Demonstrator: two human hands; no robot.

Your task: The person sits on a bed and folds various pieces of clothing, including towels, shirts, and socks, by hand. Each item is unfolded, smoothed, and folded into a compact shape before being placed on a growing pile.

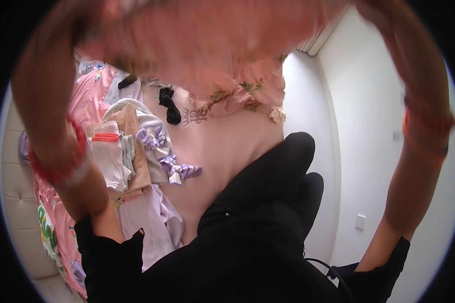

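Both my arms are raised, and a thin pink floral cloth [207,50] is stretched between my hands. It is blurred by motion and runs out of the top of the view, so its kind of garment or sheet is unclear. My left hand [76,17] is closed on its left side, the fingers smeared. At its upper right, my right hand [371,9] grips the other side, mostly cut off by the view's edge. The cloth's lower part, with green and brown flower print, hangs down onto the far end of the pink bed [227,146].
Left on the bed lie a stack of folded clothes [111,161], purple-and-white knotted socks [174,169], a black knotted sock bundle [170,106] and a lilac garment [149,222]. A padded headboard [17,202] borders the left. A white wall [369,126] stands right, beyond my black-clad legs [258,187].
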